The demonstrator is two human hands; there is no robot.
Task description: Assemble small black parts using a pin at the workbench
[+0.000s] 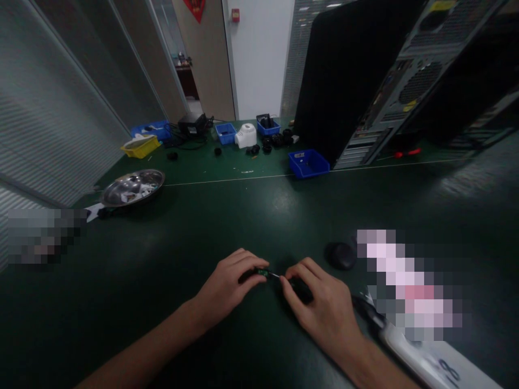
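Work seems underway, not finished. Left hand [227, 280] pinches a small circuit board [263, 272]; right hand [329, 303] grips a metal-tipped tool [275, 275].

Head-worn view, forward and down across the green table [211, 221].

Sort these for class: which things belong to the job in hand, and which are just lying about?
In the job:
small green-and-black part, left hand
slim metal-shafted tool, right hand

Just lying about:
round black object
metal bowl
yellow tray
nearest blue bin
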